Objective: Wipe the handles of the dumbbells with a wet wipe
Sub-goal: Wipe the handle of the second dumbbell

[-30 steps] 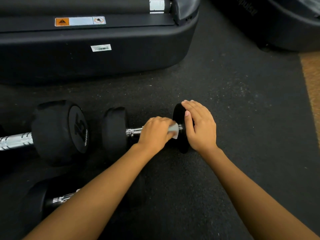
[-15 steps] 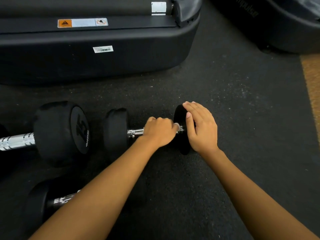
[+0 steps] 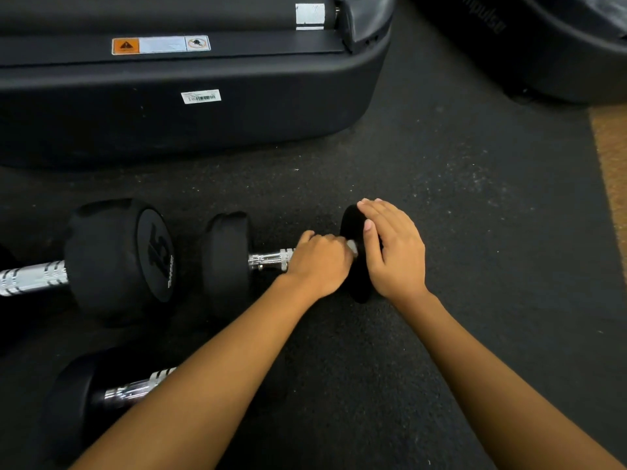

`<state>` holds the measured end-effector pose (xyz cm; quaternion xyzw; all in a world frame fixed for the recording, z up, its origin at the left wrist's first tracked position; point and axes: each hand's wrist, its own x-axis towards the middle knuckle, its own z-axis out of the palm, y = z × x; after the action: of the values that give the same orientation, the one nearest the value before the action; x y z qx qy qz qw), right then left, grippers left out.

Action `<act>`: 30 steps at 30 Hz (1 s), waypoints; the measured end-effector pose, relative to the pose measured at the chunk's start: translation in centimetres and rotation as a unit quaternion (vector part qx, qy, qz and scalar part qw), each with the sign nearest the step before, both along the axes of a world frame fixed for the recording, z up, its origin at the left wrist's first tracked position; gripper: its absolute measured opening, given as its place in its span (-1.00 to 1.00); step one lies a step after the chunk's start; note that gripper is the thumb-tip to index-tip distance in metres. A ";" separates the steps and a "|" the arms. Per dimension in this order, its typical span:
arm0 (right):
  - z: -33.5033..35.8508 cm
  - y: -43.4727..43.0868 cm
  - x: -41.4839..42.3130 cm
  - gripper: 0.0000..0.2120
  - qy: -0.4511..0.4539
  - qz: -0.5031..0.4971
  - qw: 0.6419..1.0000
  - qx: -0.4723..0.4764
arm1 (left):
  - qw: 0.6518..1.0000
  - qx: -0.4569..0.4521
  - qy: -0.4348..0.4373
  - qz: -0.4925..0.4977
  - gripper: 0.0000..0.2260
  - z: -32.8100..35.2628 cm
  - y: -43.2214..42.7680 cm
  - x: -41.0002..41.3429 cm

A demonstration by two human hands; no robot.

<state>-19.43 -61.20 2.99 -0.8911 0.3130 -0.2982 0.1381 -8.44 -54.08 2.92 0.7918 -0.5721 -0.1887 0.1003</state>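
Leaves more bare chrome showing on the handle [image 3: 271, 260] of the small dumbbell [image 3: 227, 262] than a second ago, which reads as a short slide rightward by the left hand [image 3: 320, 262], fingers curled tight round the bar and now hard against the inner face of the right head [image 3: 357, 290]. Hides nearly all of the wet wipe [image 3: 353, 246] inside that fist, with only a pale sliver at the knuckles in place of the wider flap of a second ago. Keeps the right hand [image 3: 395, 256] laid over the right head as before, fingers straight and together, thumb down the inner face, steadying against a roll. Suggests a stroke at its right end, with the left stretch of this handle left for a return pass. Around, from the left: a larger dumbbell marked 15 [image 3: 118, 259] just beside the small one, and a third dumbbell [image 3: 68, 401] low down, partly under the left forearm — neither in hand, both probably yet to be wiped. Behind, across the black rubber floor [image 3: 441, 232], a treadmill base [image 3: 203, 137] with a warning label [image 3: 161, 45] and a barcode sticker [image 3: 201, 96]; farther right, a second dark machine [image 3: 543, 62] and a tan strip of floor [image 3: 610, 181]. No obstacle at the bar itself — only the right thumb close to the wipe's path.
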 end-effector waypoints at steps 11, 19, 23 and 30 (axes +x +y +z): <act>0.1 0.0 0.0 -0.61 0.003 0.002 1.000 0.003 | 0.999 -0.033 0.003 0.010 -0.71 -0.3 0.4 0.6; 0.1 0.1 0.1 -0.61 0.001 0.001 1.000 0.003 | 0.987 -0.149 -0.053 0.020 -0.78 0.0 1.4 -0.5; 0.1 0.1 0.0 -0.61 0.002 0.002 1.000 0.001 | 0.985 -0.160 -0.062 0.000 -0.73 -0.4 2.0 -0.8; 0.2 0.2 0.0 -0.61 0.002 -0.004 1.000 0.006 | 0.990 -0.136 -0.021 0.024 -0.68 0.1 3.2 1.2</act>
<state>-19.43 -61.01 3.15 -0.8896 0.3185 -0.2949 0.1421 -7.22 -50.90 3.05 0.7881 -0.5751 -0.0901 0.1999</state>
